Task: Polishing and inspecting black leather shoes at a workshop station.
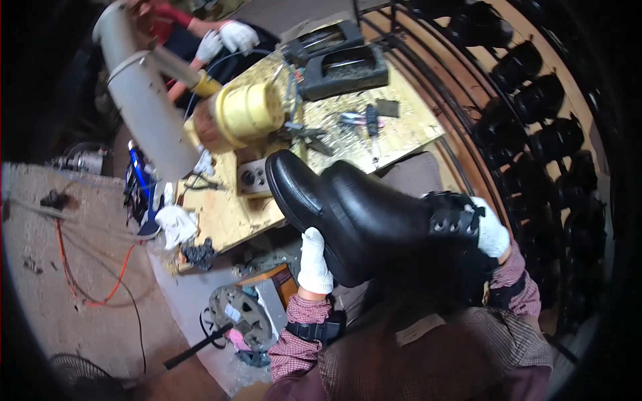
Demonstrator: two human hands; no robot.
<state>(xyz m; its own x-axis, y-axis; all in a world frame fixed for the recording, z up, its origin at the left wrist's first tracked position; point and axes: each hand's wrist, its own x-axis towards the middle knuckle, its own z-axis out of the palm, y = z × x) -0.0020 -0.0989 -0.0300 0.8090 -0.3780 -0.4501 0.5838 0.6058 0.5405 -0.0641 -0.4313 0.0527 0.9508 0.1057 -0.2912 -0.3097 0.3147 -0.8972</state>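
Note:
A black leather boot [381, 210] is held up in front of me, its toe pointing to the upper left and its laced shaft lying to the right. My left hand [314, 264], in a white knit glove, grips the boot by the sole edge, thumb upward; the other fingers are hidden behind it. By the laces and metal eyelets, my right hand [491, 230], also white-gloved, holds the top of the shaft. Most of its fingers are covered by the boot. Behind the toe stands a workbench [414, 130].
On the bench are a yellow cylindrical machine part [251, 117], black trays [344, 72] and small hand tools [371, 123]. A grey duct [144, 87] leans at upper left, near another person's gloved hand [239, 37]. Racks of black footwear [538, 97] line the right. An orange cable [100, 304] crosses the floor.

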